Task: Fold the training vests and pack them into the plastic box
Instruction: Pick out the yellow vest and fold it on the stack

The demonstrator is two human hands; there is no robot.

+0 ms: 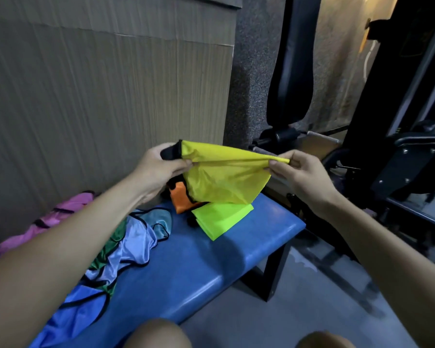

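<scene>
Pinching the yellow vest [221,177] taut, left hand [158,167] and right hand [301,174] clamped at its ends, we judge it light, limp, slippery.

No legible text, labels, brands, numbers or signs in the head view. Checked vests, bench and equipment at right: none carries readable marks.
</scene>
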